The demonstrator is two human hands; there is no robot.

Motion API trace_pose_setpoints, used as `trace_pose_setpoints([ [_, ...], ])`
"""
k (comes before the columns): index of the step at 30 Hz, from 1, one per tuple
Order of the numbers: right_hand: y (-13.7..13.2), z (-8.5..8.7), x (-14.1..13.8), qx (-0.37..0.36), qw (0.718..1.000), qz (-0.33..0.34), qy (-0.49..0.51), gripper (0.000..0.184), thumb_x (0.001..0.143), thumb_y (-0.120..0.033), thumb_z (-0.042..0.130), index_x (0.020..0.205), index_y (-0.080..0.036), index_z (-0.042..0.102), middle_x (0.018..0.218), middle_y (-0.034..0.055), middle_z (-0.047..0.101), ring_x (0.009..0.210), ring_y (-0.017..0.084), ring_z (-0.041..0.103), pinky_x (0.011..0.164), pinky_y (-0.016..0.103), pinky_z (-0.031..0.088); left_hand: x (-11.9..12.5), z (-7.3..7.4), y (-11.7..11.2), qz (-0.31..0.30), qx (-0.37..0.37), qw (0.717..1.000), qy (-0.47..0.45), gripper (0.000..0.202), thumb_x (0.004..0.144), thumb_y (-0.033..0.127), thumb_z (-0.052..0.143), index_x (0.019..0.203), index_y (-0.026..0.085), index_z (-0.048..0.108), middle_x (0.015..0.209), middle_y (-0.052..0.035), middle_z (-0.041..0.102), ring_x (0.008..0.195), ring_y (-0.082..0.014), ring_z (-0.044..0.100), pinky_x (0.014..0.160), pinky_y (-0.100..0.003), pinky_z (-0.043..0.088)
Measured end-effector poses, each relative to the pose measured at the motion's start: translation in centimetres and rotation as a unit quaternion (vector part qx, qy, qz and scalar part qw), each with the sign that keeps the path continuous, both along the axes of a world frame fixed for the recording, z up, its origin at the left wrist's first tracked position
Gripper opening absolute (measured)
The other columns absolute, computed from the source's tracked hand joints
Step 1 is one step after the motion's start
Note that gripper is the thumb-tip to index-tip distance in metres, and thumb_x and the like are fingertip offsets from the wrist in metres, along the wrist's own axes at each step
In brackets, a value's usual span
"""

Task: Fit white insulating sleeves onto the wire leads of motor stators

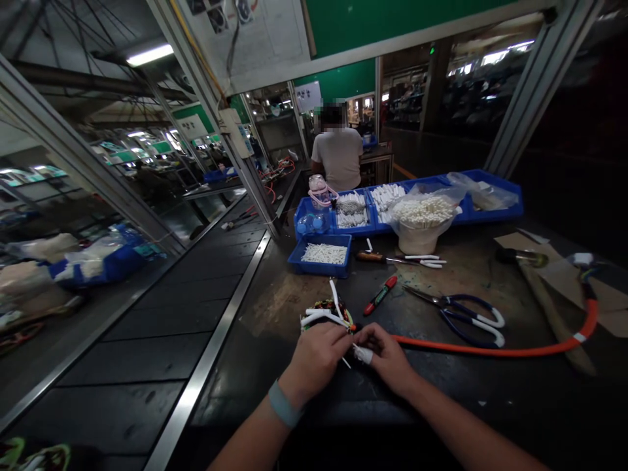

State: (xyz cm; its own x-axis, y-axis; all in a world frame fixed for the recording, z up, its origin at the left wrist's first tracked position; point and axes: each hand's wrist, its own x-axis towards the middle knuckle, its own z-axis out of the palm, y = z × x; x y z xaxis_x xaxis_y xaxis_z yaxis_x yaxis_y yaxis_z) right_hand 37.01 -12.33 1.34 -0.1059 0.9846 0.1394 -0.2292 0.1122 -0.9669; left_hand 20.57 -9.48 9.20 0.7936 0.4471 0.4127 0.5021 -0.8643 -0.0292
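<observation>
Holding the work low at the near edge of the desk (275, 307), we have both hands closed on it. The left hand (316, 358) is curled round the wire bundle (328, 313), whose white-sleeved ends fan up and away from the knuckles. The right hand (388, 353) pinches the orange cable (490, 350) just where it meets that bundle (one fingertip there is wrapped in white, tape or a sleeve, we cannot tell which). The cable runs off to the right across the desk in a long curve, passing just below the scissors (466, 318). A red and green tool (380, 295) lies just beyond the bundle, and a blue tray (320, 269) of small white pieces sits farther back.

Doing this well, we judge, calls for the two grips close together, so that the short stretch between them is stiff and one wire at a time can be singled out. The left hand should hold the loose ends apart without crushing them. The cable's slack wants to lie free on the desk, away from the scissors' blades, so that no pull reaches the fingers.
</observation>
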Motion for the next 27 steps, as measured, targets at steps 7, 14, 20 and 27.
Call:
trace_pose_setpoints([
  [7,0.1,0.3,-0.2,0.005,1.000,-0.014,-0.016,0.030,0.067,-0.037,0.071,0.075,-0.020,0.048,0.076,0.0002,0.056,0.075,0.017,0.055,0.072,0.030,0.046,0.2,0.1,-0.6,-0.023,0.000,0.999,0.034,0.025,0.093,0.022,0.037,0.098,0.017,0.061,0.082,-0.0043,0.061,0.076,-0.0139,0.056,0.066,-0.026,0.045],
  [14,-0.1,0.3,-0.3,0.011,1.000,-0.010,-0.027,0.025,0.070,-0.032,0.068,0.074,-0.020,0.046,0.077,0.0005,0.057,0.074,0.016,0.055,0.071,0.029,0.046,-0.3,0.4,-0.1,0.024,0.011,1.000,0.017,0.021,0.091,0.024,0.041,0.094,0.017,0.061,0.081,-0.0044,0.060,0.074,-0.0155,0.054,0.064,-0.026,0.043],
  [20,0.1,-0.1,-0.4,0.029,0.998,-0.021,-0.043,0.020,0.068,-0.027,0.064,0.074,-0.020,0.047,0.074,-0.0002,0.055,0.072,0.016,0.054,0.068,0.028,0.045,0.2,0.3,-1.0,-0.024,-0.100,0.994,0.021,0.020,0.086,0.019,0.048,0.102,0.018,0.059,0.087,-0.0045,0.061,0.079,-0.0148,0.056,0.070,-0.026,0.045],
  [27,-1.4,0.4,0.2,0.128,0.973,-0.030,-0.189,0.010,0.072,-0.025,0.053,0.078,-0.020,0.048,0.084,0.0033,0.056,0.079,0.018,0.052,0.073,0.029,0.042,0.2,-0.9,-1.8,0.070,-0.193,0.970,-0.132,0.019,0.075,0.009,0.054,0.087,0.021,0.063,0.086,-0.0028,0.063,0.079,-0.0149,0.058,0.069,-0.024,0.045],
])
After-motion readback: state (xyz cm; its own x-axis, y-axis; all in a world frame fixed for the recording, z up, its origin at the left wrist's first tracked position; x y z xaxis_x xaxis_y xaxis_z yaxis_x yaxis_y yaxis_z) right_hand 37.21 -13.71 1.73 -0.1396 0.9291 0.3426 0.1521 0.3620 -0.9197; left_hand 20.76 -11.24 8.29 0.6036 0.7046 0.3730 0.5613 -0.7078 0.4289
